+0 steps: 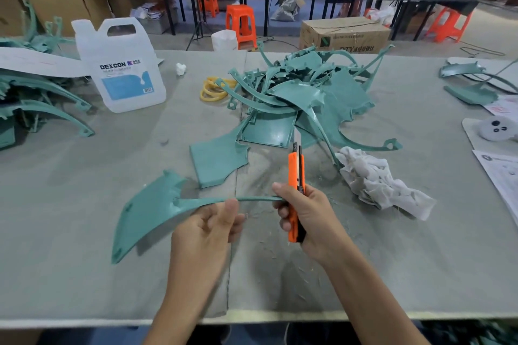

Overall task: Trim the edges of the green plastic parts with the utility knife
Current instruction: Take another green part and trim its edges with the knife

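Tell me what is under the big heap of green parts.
A flat rectangular green panel lies under the heap, on the grey table cover. Anything deeper beneath is hidden.

Green part: teal fin-shaped panel with a long thin curved strip, held just above the desk near its front edge, left hand pinching the strip. Utility knife: orange body, black slider, upright, gripped in right hand, touching the strip's right end. Flat green panel lies mid-desk. Tangled pile of green parts sits toward the desk's far edge.
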